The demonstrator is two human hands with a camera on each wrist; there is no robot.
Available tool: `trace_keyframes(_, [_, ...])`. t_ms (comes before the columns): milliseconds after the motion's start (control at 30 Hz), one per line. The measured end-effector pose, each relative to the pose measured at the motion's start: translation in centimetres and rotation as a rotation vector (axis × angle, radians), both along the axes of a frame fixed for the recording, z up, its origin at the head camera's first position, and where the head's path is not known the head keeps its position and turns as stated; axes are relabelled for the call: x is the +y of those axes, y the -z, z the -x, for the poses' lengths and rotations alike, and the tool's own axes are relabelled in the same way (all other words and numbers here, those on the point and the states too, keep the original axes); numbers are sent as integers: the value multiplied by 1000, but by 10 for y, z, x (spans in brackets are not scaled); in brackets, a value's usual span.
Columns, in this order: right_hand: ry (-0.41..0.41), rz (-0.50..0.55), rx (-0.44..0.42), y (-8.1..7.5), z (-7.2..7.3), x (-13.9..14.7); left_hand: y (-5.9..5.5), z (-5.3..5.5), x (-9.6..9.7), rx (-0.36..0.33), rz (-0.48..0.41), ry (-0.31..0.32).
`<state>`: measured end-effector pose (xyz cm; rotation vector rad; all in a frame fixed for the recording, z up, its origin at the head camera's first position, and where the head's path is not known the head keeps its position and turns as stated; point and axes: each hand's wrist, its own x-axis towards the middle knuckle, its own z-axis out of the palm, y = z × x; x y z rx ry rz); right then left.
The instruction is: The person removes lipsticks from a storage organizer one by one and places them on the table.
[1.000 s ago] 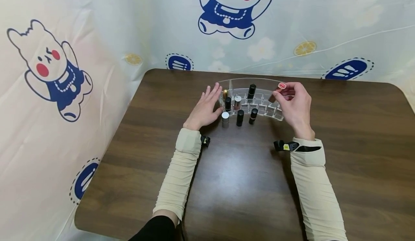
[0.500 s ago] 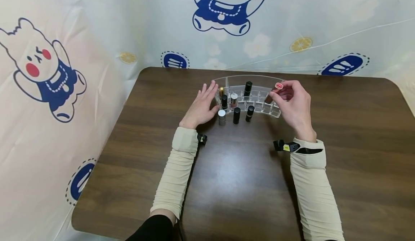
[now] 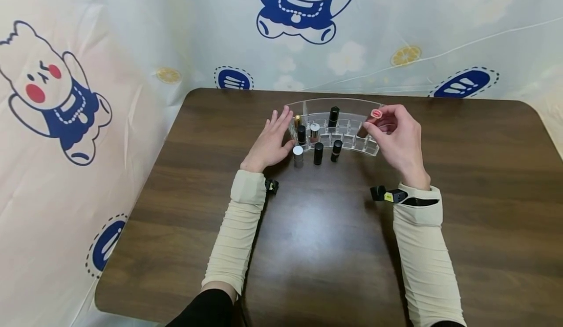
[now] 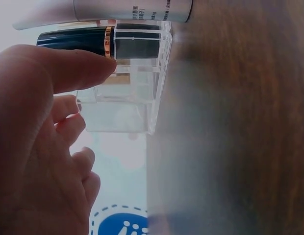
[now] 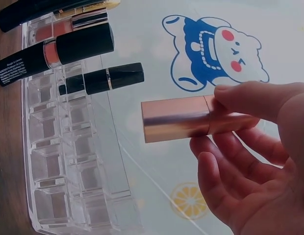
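My right hand (image 3: 398,141) pinches a rose-gold lipstick tube (image 5: 174,119) between thumb and fingers. In the head view the tube's red top (image 3: 376,114) tilts toward the right, over the right end of a clear curved lipstick organizer (image 3: 369,146). My left hand (image 3: 269,143) rests at the organizer's left end, fingers extended, with the thumb (image 4: 83,68) beside a black lipstick with a gold band (image 4: 76,41). Slots at the left and middle hold several tubes, including a gold one (image 3: 297,120), a silver-capped one (image 3: 314,131) and a black one (image 3: 334,117).
Along the organizer's front edge stand a silver tube (image 3: 298,157) and two black lipsticks, one in the middle (image 3: 318,154) and one to its right (image 3: 336,151). Everything is near the back edge of a brown wooden table (image 3: 325,249). A printed cloth (image 3: 189,33) hangs behind it.
The head view has shifted a little, so the scene sits slightly further left and higher. Both hands keep nearly the same places at the organizer, the right still holding the lipstick tube.
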<state>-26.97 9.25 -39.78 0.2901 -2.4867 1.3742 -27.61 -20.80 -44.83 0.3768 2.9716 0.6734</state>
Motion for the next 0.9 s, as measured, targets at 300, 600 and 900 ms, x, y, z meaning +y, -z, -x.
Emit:
trace_keyframes(300, [-55, -37, 2, 0, 1, 4, -1, 0, 1, -9, -7, -12])
trace_keyframes(600, [-104, -103, -54, 0, 0, 5, 0, 1, 1, -7, -1, -8])
trace_keyframes(900, [-186, -167, -122, 1, 1, 6, -1, 1, 0, 3, -6, 1])
